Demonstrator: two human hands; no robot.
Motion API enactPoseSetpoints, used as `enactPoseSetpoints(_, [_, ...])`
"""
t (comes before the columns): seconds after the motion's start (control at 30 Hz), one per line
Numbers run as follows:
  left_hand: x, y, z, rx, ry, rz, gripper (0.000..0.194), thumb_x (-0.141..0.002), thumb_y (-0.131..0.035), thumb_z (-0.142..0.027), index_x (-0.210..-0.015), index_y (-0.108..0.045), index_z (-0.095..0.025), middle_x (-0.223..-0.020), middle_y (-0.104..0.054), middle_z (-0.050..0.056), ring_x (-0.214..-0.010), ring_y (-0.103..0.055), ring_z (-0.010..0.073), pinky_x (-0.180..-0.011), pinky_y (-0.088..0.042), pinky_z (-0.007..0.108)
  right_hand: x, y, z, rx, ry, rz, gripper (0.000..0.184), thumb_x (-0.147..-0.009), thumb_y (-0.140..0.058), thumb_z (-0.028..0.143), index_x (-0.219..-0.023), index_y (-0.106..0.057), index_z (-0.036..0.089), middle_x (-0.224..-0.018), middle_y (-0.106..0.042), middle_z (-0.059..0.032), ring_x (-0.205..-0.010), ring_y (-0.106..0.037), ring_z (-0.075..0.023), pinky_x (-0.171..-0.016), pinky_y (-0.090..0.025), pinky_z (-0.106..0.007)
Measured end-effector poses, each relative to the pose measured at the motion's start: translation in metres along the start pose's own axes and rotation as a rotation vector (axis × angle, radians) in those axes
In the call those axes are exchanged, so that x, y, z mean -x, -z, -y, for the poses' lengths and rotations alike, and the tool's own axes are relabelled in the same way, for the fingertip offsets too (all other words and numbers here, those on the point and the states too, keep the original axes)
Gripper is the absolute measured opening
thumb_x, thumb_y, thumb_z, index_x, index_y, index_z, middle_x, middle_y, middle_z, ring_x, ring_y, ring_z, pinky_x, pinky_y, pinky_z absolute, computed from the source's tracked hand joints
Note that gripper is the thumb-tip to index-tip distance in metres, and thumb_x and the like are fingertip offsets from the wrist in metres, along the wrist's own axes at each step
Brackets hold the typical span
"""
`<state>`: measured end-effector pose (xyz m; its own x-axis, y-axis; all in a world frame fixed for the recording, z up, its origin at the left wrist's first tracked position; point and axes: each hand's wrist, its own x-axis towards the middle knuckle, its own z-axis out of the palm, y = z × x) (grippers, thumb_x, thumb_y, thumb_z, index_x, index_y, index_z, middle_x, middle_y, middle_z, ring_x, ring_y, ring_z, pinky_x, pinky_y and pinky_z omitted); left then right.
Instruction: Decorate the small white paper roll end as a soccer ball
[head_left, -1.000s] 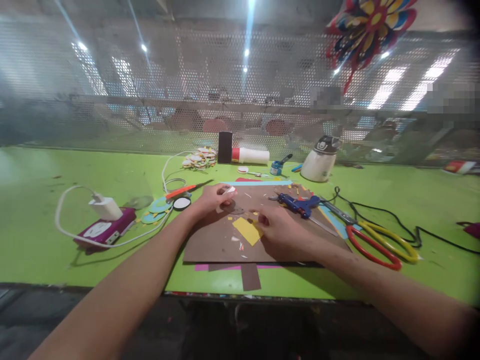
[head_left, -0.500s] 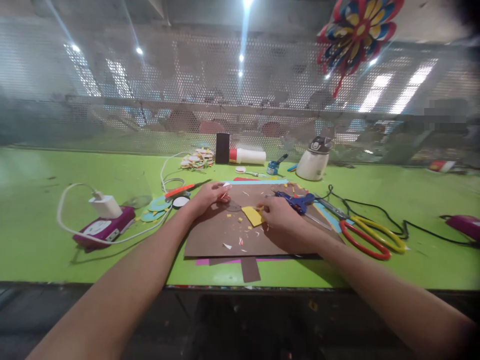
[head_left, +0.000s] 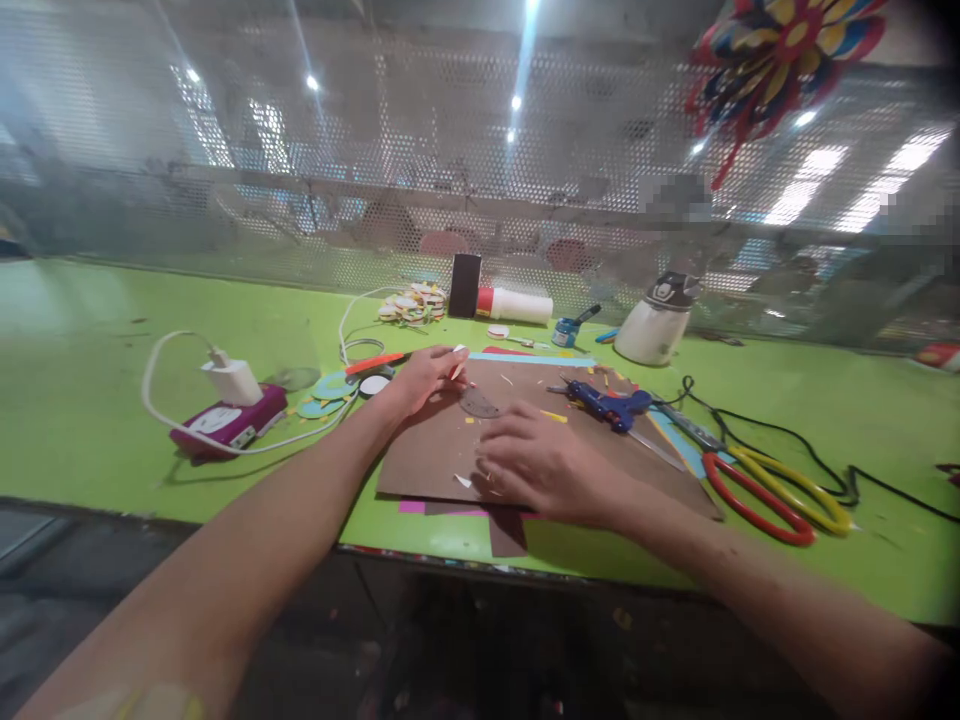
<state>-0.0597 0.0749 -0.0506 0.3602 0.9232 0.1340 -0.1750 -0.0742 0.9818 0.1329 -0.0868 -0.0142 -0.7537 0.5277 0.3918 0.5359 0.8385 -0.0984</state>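
Observation:
My left hand [head_left: 429, 382] is closed around a small white and red paper piece [head_left: 459, 362] above the left back part of a brown cardboard sheet [head_left: 420, 465]. Palm down over the sheet's middle, my right hand [head_left: 536, 462] has its fingers apart and bent a little, among small scraps. A white paper scrap [head_left: 463, 481] lies by its fingertips. Behind that hand a strip of yellow paper [head_left: 553, 415] shows, the rest hidden. Between the hands a round grey mark [head_left: 478, 403] is on the sheet. A blue glue gun [head_left: 611, 405] rests on the sheet's right side.
Scissors with red and yellow handles [head_left: 757, 500] lie right of the sheet, near a black cord. A purple power strip [head_left: 229, 422] with a white charger [head_left: 232, 380] stands left. Behind are a dark phone [head_left: 465, 286], a white cup [head_left: 521, 305], a blue jar [head_left: 565, 332] and a white bottle [head_left: 652, 330].
My right hand has left the yellow paper's edge, moved toward me and spread its fingers, covering most of that paper. My left hand keeps its hold. The view has turned slightly left.

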Motion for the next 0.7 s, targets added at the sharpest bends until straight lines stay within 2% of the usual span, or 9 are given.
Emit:
enactPoseSetpoints(0.03, [0.000, 0.000, 0.000, -0.013, 0.019, -0.003, 0.046, -0.069, -0.088, -0.051, -0.079, -0.061, -0.015, -0.073, -0.059, 0.000, -0.070, -0.066, 0.0152, -0.071, -0.056, 0.030, 0.000, -0.001, 0.007, -0.042, 0.056, 0.066, 0.032, -0.106, -0.044, 0.027, -0.104, -0.075, 0.018, -0.104, -0.077, -0.0091, -0.102, -0.064, -0.0221, -0.099, -0.048, -0.041])
enactPoseSetpoints(0.1, [0.001, -0.001, 0.001, -0.037, 0.048, 0.003, 0.046, -0.067, -0.090, -0.049, -0.078, -0.061, -0.015, -0.071, -0.060, 0.000, -0.070, -0.067, 0.0160, -0.069, -0.054, 0.029, 0.002, -0.004, 0.019, -0.047, 0.090, 0.112, 0.036, -0.107, -0.042, 0.034, -0.115, -0.073, 0.017, -0.116, -0.077, -0.0102, -0.111, -0.062, -0.0237, -0.104, -0.046, -0.042])
enactPoseSetpoints(0.17, [0.002, -0.003, 0.002, -0.057, 0.061, 0.016, 0.046, -0.066, -0.090, -0.050, -0.076, -0.060, -0.016, -0.070, -0.060, 0.000, -0.069, -0.068, 0.0158, -0.067, -0.052, 0.028, 0.006, -0.009, 0.026, -0.014, 0.074, 0.171, 0.046, -0.107, -0.042, 0.045, -0.131, -0.067, 0.014, -0.134, -0.071, -0.0122, -0.125, -0.058, -0.0275, -0.112, -0.040, -0.048])
enactPoseSetpoints(0.23, [0.003, -0.004, 0.002, -0.074, 0.062, 0.027, 0.046, -0.065, -0.090, -0.050, -0.075, -0.060, -0.016, -0.069, -0.060, -0.001, -0.067, -0.066, 0.0147, -0.066, -0.051, 0.026, 0.012, -0.013, 0.028, 0.033, 0.037, 0.219, 0.058, -0.105, -0.040, 0.053, -0.138, -0.062, 0.011, -0.145, -0.063, -0.0148, -0.134, -0.054, -0.0313, -0.117, -0.036, -0.053])
enactPoseSetpoints(0.4, [0.001, -0.004, 0.003, -0.114, 0.027, 0.037, 0.049, -0.061, -0.092, -0.051, -0.078, -0.065, -0.015, -0.070, -0.061, -0.001, -0.067, -0.063, 0.0132, -0.068, -0.051, 0.026, 0.039, -0.014, 0.011, 0.136, -0.166, 0.260, 0.070, -0.104, -0.037, 0.061, -0.142, -0.059, 0.007, -0.151, -0.058, -0.0182, -0.141, -0.049, -0.0354, -0.120, -0.032, -0.058])
enactPoseSetpoints(0.53, [0.000, -0.004, 0.003, -0.136, 0.007, 0.037, 0.049, -0.060, -0.092, -0.052, -0.078, -0.066, -0.014, -0.072, -0.063, 0.000, -0.066, -0.063, 0.0134, -0.066, -0.049, 0.026, 0.062, -0.003, -0.001, 0.264, -0.330, 0.191, 0.062, -0.106, -0.036, 0.054, -0.140, -0.061, 0.008, -0.149, -0.059, -0.0198, -0.143, -0.048, -0.0362, -0.119, -0.033, -0.060])
enactPoseSetpoints(0.63, [0.001, -0.003, 0.004, -0.152, -0.010, 0.041, 0.048, -0.063, -0.091, -0.052, -0.079, -0.066, -0.014, -0.072, -0.063, 0.000, -0.065, -0.061, 0.0128, -0.064, -0.046, 0.025, 0.054, 0.000, 0.003, 0.258, -0.280, 0.163, 0.061, -0.106, -0.035, 0.054, -0.147, -0.055, 0.013, -0.155, -0.053, -0.0174, -0.148, -0.042, -0.0342, -0.119, -0.032, -0.059])
enactPoseSetpoints(0.7, [0.001, -0.003, 0.004, -0.164, -0.020, 0.043, 0.048, -0.064, -0.090, -0.052, -0.080, -0.066, -0.014, -0.073, -0.064, 0.000, -0.064, -0.060, 0.0126, -0.064, -0.045, 0.025, 0.034, -0.003, 0.008, 0.192, -0.157, 0.189, 0.064, -0.106, -0.033, 0.056, -0.151, -0.051, 0.013, -0.157, -0.051, -0.0162, -0.150, -0.039, -0.0305, -0.121, -0.030, -0.056])
